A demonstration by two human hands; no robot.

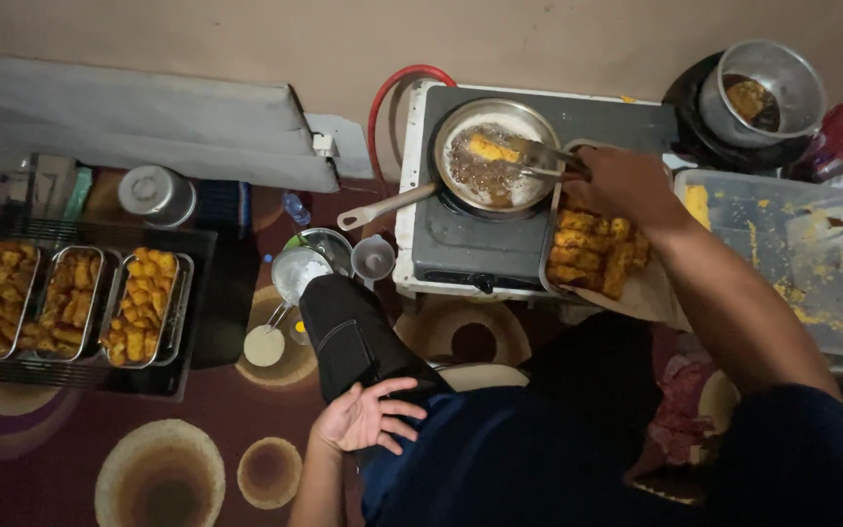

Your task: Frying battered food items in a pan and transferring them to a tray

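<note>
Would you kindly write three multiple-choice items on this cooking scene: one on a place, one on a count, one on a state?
1. Where does the left hand rest?
A. on the person's knee
B. on the pan handle
C. in a tray

2. How many metal trays of fried pieces stand side by side at the left?
A. one
B. three
C. five

3. What is the right hand doing?
A. lying open on the rug
B. gripping tongs over the frying pan
C. lifting the pot

Key: 1 A, palm up on the dark trouser leg; 2 B, three in a row; 3 B, tongs reach into the oil.
</note>
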